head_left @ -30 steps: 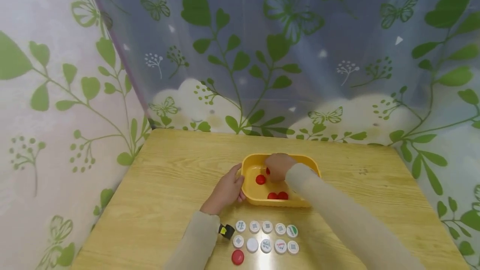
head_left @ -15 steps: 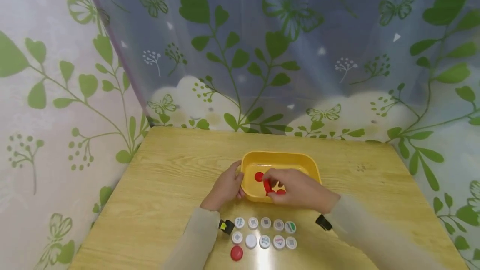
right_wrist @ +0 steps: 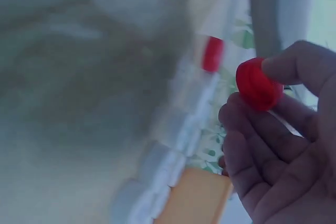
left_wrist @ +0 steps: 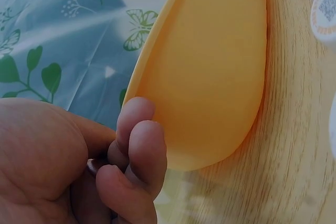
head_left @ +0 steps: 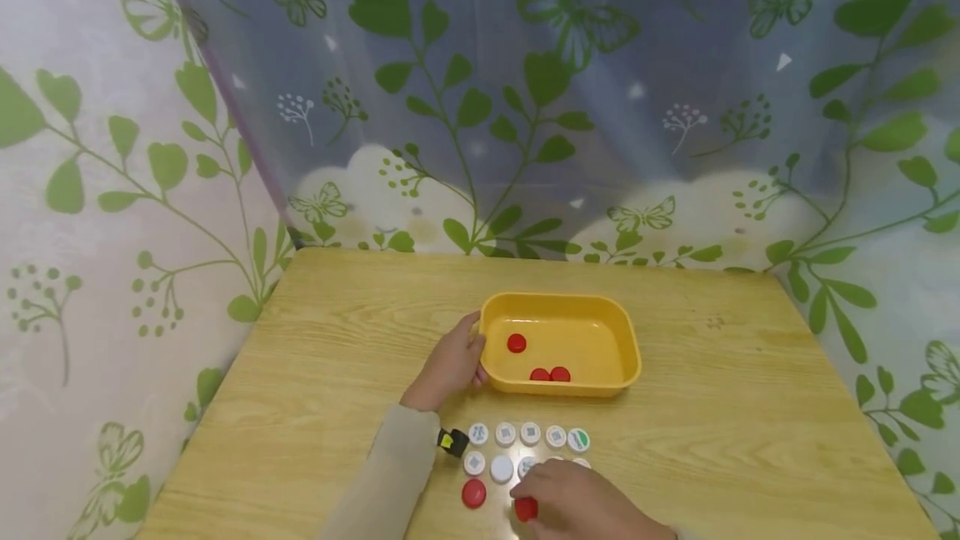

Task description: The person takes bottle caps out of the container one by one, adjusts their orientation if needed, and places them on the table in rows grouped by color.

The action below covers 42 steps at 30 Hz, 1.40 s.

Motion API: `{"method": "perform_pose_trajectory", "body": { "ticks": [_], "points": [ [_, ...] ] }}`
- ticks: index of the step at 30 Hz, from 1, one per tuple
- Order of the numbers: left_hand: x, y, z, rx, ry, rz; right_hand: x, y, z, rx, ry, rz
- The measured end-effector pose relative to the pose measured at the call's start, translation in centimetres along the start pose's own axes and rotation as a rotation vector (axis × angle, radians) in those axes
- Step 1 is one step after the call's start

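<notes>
My left hand holds the left end of a yellow plastic tray; in the left wrist view its curled fingers lie against the end wall. Pinched between thumb and fingertips of my right hand is a red bottle cap, its hollow inside showing in the right wrist view. That hand is low over the front of the table, right of another red cap. Inside the tray, one red cap sits at the left and two more lie by the near wall.
Between tray and right hand, white bottle caps with printed tops stand in two rows on the wooden table. My right hand partly covers the nearer row. A patterned curtain hangs behind the table and at both sides.
My right hand has lifted a red cap out of the tray and brought it toward me, past the white caps. The left hand stays at the tray's end.
</notes>
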<state>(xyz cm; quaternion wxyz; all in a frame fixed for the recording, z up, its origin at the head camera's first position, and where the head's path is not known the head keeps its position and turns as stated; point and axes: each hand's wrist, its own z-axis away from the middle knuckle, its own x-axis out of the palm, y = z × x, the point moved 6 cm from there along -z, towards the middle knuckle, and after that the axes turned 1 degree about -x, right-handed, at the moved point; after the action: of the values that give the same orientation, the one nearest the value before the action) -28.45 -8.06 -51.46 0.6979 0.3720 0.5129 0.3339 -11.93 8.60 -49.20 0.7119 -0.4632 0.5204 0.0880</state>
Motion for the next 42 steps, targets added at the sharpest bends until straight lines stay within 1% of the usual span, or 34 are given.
{"method": "perform_pose_trajectory", "body": {
  "ticks": [1, 3, 5, 7, 11, 14, 17, 19, 22, 28, 31, 34, 38, 42],
  "points": [
    [0.0, 0.0, 0.0, 0.001, 0.001, 0.002, 0.4, 0.2, -0.1, 0.031, -0.006, 0.003],
    [0.0, 0.0, -0.1, 0.005, 0.002, 0.0, 1.3, 0.6, -0.4, 0.115, -0.045, -0.007],
    [0.0, 0.0, -0.2, 0.017, 0.004, -0.005, 2.0, 0.9, -0.6, 0.14, -0.071, -0.002],
    [0.1, 0.1, -0.2, 0.023, 0.003, -0.01, 2.4, 1.0, -0.7, 0.113, -0.074, 0.038],
    [0.2, 0.1, -0.2, 0.033, 0.002, -0.016, 3.1, 1.2, -0.8, 0.068, -0.07, 0.071],
    [0.2, 0.0, -0.2, 0.016, -0.003, -0.012, 3.3, 1.3, -0.7, 0.028, -0.029, 0.097],
    [0.3, -0.2, -0.3, -0.002, -0.007, -0.006, 3.2, 1.2, -0.6, -0.026, 0.039, 0.161],
    [0.3, -0.2, -0.3, -0.01, -0.008, -0.005, 3.1, 1.1, -0.5, -0.047, 0.073, 0.197],
    [0.3, -0.2, -0.3, -0.016, -0.006, -0.007, 2.9, 1.0, -0.7, -0.035, 0.084, 0.219],
    [0.3, -0.2, -0.2, -0.026, -0.006, -0.007, 2.8, 0.8, -1.6, 0.066, 0.02, 0.218],
    [0.3, -0.2, -0.2, -0.03, -0.008, -0.002, 2.9, 0.6, -2.0, 0.09, 0.004, 0.223],
    [0.2, -0.2, -0.2, -0.029, -0.011, 0.0, 2.9, 0.5, -2.3, 0.077, 0.026, 0.243],
    [0.1, -0.1, -0.1, -0.021, -0.007, -0.005, 2.8, 0.4, -2.3, 0.036, 0.078, 0.27],
    [0.0, 0.0, -0.1, -0.019, -0.003, -0.014, 2.9, 0.4, -2.4, 0.012, 0.088, 0.261]
  ]
}}
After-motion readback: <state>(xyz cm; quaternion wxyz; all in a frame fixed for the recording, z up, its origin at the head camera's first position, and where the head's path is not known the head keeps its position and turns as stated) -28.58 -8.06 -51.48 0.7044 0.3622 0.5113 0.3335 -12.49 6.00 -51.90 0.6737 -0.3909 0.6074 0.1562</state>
